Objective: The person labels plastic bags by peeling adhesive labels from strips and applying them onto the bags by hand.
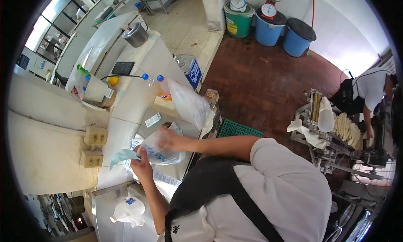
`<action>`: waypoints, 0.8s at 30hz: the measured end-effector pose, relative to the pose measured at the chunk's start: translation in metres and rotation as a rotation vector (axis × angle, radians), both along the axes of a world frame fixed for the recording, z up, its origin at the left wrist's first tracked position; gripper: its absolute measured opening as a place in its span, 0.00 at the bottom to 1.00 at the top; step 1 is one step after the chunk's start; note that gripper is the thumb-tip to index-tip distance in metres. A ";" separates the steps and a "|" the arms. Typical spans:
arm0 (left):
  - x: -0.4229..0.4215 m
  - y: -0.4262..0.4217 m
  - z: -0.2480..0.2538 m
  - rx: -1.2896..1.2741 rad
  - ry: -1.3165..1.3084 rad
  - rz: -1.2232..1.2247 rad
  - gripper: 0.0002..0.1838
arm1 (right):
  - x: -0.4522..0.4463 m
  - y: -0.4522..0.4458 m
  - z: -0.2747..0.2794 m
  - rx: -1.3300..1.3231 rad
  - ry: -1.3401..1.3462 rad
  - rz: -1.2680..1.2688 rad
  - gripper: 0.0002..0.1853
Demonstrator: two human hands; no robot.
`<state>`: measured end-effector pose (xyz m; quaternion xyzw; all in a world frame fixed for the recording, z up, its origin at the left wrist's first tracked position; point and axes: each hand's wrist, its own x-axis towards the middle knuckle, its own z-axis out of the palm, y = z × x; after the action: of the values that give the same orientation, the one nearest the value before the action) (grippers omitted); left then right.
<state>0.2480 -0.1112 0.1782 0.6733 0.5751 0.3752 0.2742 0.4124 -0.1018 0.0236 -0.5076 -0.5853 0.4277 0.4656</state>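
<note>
In front of me, over the counter, both hands are at a clear plastic bag [157, 154] with blue print. My left hand [142, 167] is closed around its left end, thumb up, and a pale blue-green sheet [122, 157] sticks out beside the fingers. My right hand [171, 140] lies against the bag's upper side with fingers bent onto the film; the fingertips are partly hidden. What the bag contains is hard to make out. Beneath it are a metal surface [171, 121] and printed plastic sheets [166, 178].
A puffed clear bag [189, 102] and bottles [161, 83] stand behind my hands. Farther along are a phone [123, 68] and a metal pot [135, 35]. A white bag [129, 210] lies at lower left. At right, a person [365, 95] works at a machine with dough [347, 129].
</note>
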 end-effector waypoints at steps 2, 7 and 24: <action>-0.001 0.004 -0.003 0.020 0.027 -0.025 0.17 | 0.011 -0.014 0.035 -0.018 -0.011 0.129 0.53; 0.000 0.005 -0.001 0.009 0.001 -0.018 0.18 | 0.018 -0.001 0.022 0.027 -0.002 0.144 0.56; -0.024 0.013 0.021 0.407 0.423 0.066 0.08 | 0.056 -0.026 0.016 -0.188 0.126 0.019 0.36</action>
<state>0.2244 -0.0978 0.1988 0.7586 0.5539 0.3430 -0.0048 0.4686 -0.1276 0.0396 -0.5155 -0.5171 0.5161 0.4477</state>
